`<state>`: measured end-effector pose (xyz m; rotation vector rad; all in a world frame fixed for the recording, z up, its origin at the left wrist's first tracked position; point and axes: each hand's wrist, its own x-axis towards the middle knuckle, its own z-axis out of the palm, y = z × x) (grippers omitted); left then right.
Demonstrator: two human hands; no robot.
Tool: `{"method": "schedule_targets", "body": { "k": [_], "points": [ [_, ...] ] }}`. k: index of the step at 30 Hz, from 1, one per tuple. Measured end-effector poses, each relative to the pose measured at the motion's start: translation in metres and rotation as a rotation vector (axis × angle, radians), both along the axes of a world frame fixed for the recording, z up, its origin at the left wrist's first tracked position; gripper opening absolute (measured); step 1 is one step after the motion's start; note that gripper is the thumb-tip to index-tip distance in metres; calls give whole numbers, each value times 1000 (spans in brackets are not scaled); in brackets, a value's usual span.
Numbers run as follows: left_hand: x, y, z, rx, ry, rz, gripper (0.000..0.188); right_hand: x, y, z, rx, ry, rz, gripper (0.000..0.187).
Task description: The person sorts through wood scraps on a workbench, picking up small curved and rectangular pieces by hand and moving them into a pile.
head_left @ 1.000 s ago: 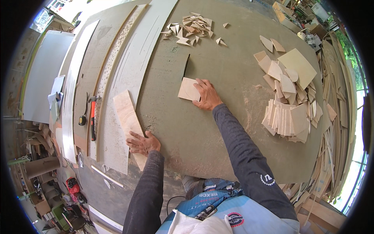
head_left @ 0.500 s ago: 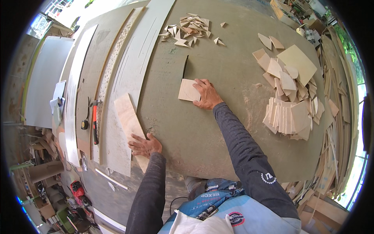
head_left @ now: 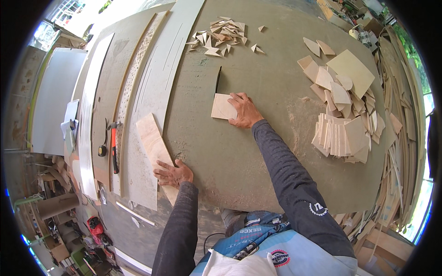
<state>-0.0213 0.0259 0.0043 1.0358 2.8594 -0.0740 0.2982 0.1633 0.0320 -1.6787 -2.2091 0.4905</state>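
My right hand (head_left: pixel 245 110) grips the right side of a small square plywood piece (head_left: pixel 223 106), thumb on the near edge and fingers on the far edge. Just beyond that piece, a thin dark saw blade (head_left: pixel 218 79) stands up out of the worktop (head_left: pixel 276 152). Spread over a long plywood strip (head_left: pixel 152 135), my left hand (head_left: pixel 173 174) lies with its fingers apart. The strip lies at a slant, partly on a grey board (head_left: pixel 161 87), its near end running below my hand.
Small triangular offcuts (head_left: pixel 222 34) lie heaped at the far side. On the right sits a pile of cut plywood pieces (head_left: pixel 340 133), with sawdust (head_left: pixel 297 142) beside it. A hammer (head_left: pixel 114 149) and a tape measure (head_left: pixel 102 150) rest at the left. Wood strips (head_left: pixel 398 133) line the right edge.
The view has shifted slightly. My right hand and the square piece stay by the blade, and my left hand remains on the strip.
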Motion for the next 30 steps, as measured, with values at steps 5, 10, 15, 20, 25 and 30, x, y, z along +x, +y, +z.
{"method": "schedule_targets", "body": {
  "k": [5, 10, 15, 20, 25, 30],
  "points": [
    [-1, 0, -2, -4, 13, -6, 89, 1, 0, -1, 13, 9, 5, 77],
    [1, 1, 0, -14, 19, -6, 89, 1, 1, 0, 3, 6, 2, 77],
    [2, 0, 4, -7, 13, -5, 89, -1, 2, 1, -5, -10, -5, 76],
    [2, 1, 2, 6, 26, -12, 89, 0, 3, -2, -29, -4, -16, 78],
    [-1, -1, -2, 13, 36, -19, 89, -2, 3, 1, -26, -17, -27, 77],
    [-2, 0, -5, 14, 35, -17, 89, -2, 4, -4, -12, -22, -33, 76]
  ]
}}
